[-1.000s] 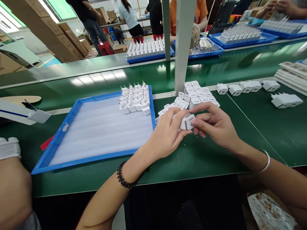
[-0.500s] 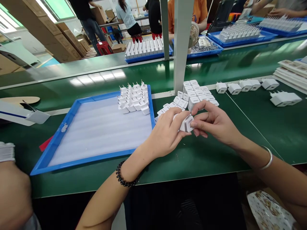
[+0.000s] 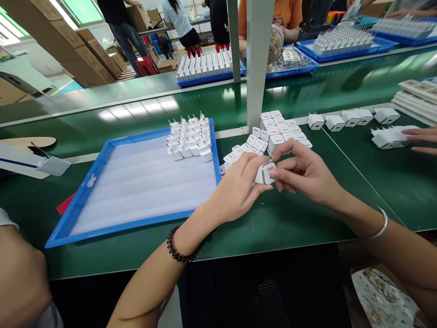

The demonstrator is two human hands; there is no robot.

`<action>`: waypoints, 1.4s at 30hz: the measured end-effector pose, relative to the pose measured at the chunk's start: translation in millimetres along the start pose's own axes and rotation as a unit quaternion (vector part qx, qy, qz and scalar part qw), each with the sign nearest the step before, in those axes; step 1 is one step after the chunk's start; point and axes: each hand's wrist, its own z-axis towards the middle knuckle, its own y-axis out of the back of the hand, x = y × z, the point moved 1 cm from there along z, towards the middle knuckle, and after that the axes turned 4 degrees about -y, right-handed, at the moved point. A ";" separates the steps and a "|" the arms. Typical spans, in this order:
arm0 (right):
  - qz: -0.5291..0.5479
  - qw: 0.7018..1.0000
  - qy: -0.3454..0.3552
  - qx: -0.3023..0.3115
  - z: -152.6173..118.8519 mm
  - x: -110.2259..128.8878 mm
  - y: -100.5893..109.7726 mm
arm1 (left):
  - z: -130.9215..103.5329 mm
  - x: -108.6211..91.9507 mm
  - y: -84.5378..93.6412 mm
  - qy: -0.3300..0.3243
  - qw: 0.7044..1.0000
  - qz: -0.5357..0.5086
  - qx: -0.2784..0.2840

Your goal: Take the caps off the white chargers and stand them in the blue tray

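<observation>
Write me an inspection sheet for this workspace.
Surface: green worktop, small specks near the hands.
Job's things: a white plug housing held between both hands; pronged plugs inside the blue tray; labelled white pieces piled beside it.
Clutter: red item partly beneath the tray's left side.
Hands: left hand grips the housing; right hand pinches its labelled end.
Cables: none identifiable at the hands.
Surroundings: upright post, small fan, another person's hand at far right.

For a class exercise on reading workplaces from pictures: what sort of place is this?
Probably a factory assembly or packing line: a long green workbench, white plastic plug adapters with metal pins, and stacked brown cardboard boxes.
</observation>
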 end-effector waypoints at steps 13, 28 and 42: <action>-0.027 1.000 -0.001 -0.003 1.5 1.1 -0.3 | 0.3 -0.1 -1.4 0.049 0.996 -0.070 0.001; 0.079 0.995 -0.007 -0.052 11.5 -4.4 9.8 | 1.4 -7.7 4.1 0.007 0.974 -0.168 -0.152; 0.042 0.996 -0.058 -0.046 22.0 -18.2 11.6 | 3.5 14.0 25.9 0.146 0.941 -0.256 -0.168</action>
